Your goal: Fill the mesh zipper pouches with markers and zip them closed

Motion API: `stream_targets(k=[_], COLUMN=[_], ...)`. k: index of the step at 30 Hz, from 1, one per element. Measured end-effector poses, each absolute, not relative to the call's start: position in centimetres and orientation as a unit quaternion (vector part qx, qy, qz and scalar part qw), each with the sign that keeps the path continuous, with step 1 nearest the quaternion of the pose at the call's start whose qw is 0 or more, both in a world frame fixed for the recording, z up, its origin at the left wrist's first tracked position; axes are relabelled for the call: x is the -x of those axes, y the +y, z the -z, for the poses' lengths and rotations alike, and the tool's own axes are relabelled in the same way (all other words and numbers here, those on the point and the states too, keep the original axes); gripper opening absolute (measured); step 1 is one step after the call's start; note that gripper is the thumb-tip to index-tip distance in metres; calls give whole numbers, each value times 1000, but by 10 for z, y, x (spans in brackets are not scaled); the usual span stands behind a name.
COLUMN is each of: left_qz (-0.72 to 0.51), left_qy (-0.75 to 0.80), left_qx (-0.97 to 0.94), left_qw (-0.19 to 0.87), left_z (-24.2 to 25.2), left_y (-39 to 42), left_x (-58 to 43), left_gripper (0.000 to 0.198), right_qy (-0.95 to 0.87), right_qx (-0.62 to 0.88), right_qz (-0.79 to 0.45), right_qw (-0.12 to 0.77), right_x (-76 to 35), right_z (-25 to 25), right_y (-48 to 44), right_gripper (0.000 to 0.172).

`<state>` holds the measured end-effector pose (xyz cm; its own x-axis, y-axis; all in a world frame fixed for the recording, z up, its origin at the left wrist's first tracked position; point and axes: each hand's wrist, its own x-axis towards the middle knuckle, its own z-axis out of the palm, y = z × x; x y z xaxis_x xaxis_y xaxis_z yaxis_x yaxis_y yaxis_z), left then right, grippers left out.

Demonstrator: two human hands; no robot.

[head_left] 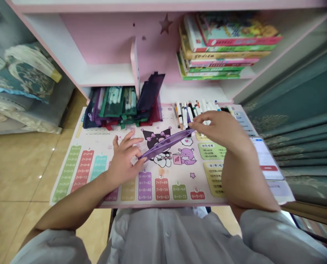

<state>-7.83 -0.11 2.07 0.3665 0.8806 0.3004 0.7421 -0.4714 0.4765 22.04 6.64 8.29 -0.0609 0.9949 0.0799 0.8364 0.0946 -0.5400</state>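
Note:
A narrow purple pouch (167, 142), seen nearly edge-on with its long mouth facing up, stretches between my two hands above the desk mat. My left hand (126, 157) pinches its near left end between thumb and finger, the other fingers spread. At the far right end, my right hand (217, 126) grips the pouch's tip with the fingertips. Just beyond that hand lie several white-barrelled marker pens (186, 113) in a loose row, partly hidden by it. Whether anything is inside the pouch I cannot tell.
Several mesh zip pouches (111, 106), some with pens, are heaped at the back left. A dark pouch (151, 91) leans against the shelf divider (135, 68). Stacked books (221, 55) fill the right shelf. A phone (268, 157) lies at the right on the printed mat (177, 183).

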Motion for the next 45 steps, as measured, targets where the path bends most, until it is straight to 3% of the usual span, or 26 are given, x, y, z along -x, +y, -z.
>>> stream_targets(k=[5, 7, 11, 14, 22, 27, 32, 36, 42, 45], left_qz=[-349, -367, -374, -374, -334, -285, -239, -196, -219, -200], left_qy=[481, 482, 470, 456, 441, 473, 584, 646, 651, 645], left_qx=[-801, -794, -799, -807, -830, -818, -764, -716, -698, -711], left_qw=[74, 56, 40, 38, 73, 160, 138, 179, 202, 198], left_z=[-24, -23, -21, -18, -7, -14, -18, -16, -19, -21], left_y=[-11, -15, -22, -27, -33, -23, 6, 24, 29, 31], left_x=[76, 75, 69, 63, 54, 48, 38, 33, 27, 26], left_gripper=[27, 28, 27, 25, 24, 25, 26, 23, 46, 40], right_qy=[-634, -628, -641, -647, -641, -669, -736, -762, -756, -748], right_qx=[621, 602, 577, 570, 595, 570, 511, 495, 497, 499], right_qz=[-164, -187, -282, -283, -274, -298, -316, -303, -301, -309], right_qw=[431, 456, 420, 420, 400, 372, 312, 287, 303, 310], right_x=[-201, -191, -171, -162, -151, -153, -158, -159, -156, -153], right_z=[-70, -60, -37, -21, 1, -7, -18, -18, -14, -15], right_y=[49, 40, 31, 33, 37, 34, 37, 44, 44, 44], right_gripper=[28, 31, 43, 45, 23, 21, 18, 20, 19, 20])
